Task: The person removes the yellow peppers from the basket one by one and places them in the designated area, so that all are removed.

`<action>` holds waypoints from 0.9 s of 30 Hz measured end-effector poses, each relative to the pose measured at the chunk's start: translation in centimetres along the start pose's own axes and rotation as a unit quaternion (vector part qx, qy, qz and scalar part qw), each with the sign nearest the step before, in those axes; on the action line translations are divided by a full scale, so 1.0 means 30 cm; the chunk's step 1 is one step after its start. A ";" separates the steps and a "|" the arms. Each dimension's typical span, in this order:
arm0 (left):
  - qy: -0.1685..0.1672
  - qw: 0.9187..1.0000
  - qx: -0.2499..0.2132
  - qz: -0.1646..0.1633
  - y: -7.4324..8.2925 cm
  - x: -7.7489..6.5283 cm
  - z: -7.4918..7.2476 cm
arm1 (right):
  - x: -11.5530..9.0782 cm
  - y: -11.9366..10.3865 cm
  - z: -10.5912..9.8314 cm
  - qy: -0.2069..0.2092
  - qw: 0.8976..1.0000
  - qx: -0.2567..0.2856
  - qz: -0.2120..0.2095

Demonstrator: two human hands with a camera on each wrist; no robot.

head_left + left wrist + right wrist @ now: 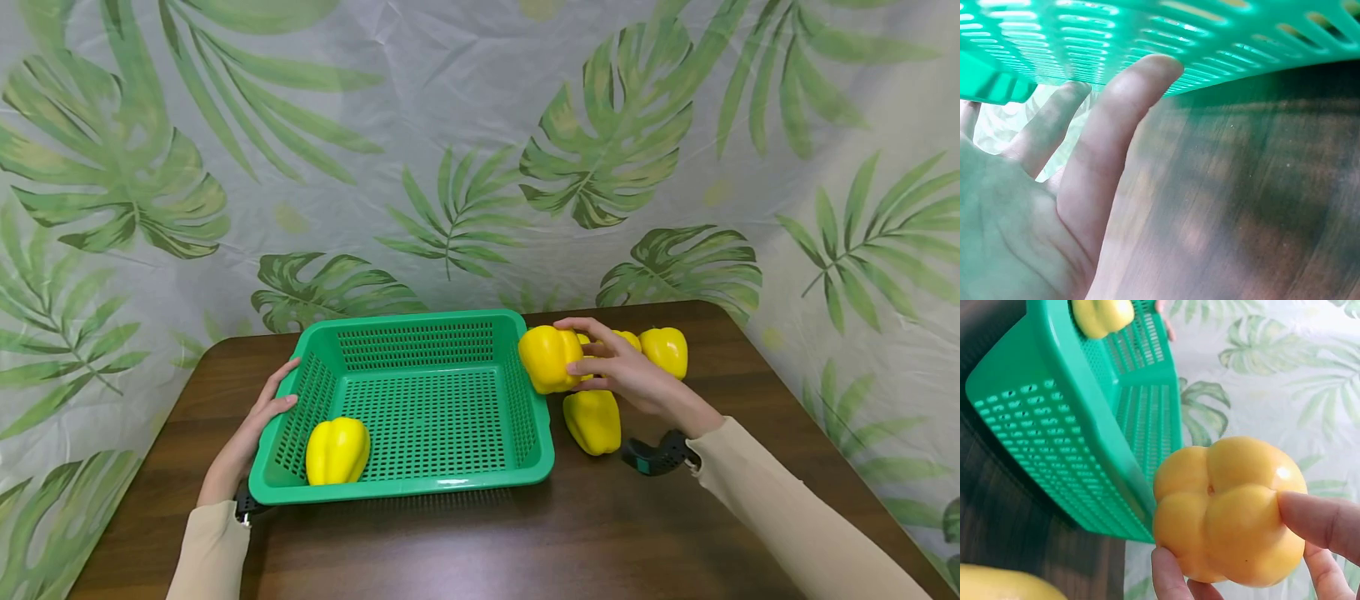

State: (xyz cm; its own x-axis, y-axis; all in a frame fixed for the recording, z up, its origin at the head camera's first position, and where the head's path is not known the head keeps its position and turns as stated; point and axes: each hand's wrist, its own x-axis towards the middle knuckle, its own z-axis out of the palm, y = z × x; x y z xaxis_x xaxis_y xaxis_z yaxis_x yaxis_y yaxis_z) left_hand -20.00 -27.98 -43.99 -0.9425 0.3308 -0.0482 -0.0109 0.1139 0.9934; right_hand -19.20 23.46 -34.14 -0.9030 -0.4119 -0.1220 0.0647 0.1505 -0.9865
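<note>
A yellow bell pepper (550,359) is held up by my right hand (618,367), the thumb and fingertips spread around it, at the right rim of the green plastic basket (401,492). In the right wrist view the held pepper's lobed end (1229,512) faces the camera. My left hand (255,425) rests against the basket's left side; in the left wrist view its straight thumb (1113,137) touches the slotted wall. Another yellow bell pepper (337,451) sits inside the basket, at its near left corner.
On the brown wooden table (465,550), a yellow pepper (593,422) lies just right of the basket. Behind my right hand are more peppers, partly hidden, with one pepper (665,352) farthest right. A leaf-printed cloth (465,125) hangs behind the table.
</note>
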 end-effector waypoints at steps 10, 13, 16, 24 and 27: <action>0.001 1.000 0.004 -0.005 0.000 0.000 -0.002 | -0.047 0.027 -0.061 0.002 1.000 0.009 -0.012; 0.003 1.000 0.006 -0.007 0.000 0.000 -0.001 | -0.060 0.039 -0.081 0.006 1.000 0.010 -0.010; 0.003 1.000 0.007 -0.007 0.000 0.000 -0.001 | -0.070 0.048 -0.097 0.010 1.000 0.006 -0.007; 0.002 1.000 0.006 -0.003 -0.001 0.002 -0.002 | -0.092 0.069 -0.135 0.014 1.000 0.005 -0.001; 0.002 1.000 0.005 -0.003 -0.002 0.003 -0.002 | -0.100 0.080 -0.152 0.014 1.000 0.002 -0.005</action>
State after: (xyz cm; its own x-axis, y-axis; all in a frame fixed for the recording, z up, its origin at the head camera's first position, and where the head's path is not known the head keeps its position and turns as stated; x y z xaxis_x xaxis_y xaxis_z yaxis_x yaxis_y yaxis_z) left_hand -20.11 -28.02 -44.03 -0.9434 0.3271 -0.0544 -0.0138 0.1252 0.9920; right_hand -18.27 29.15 -35.63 -0.9147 -0.3888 -0.1101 0.0579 0.1436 -0.9880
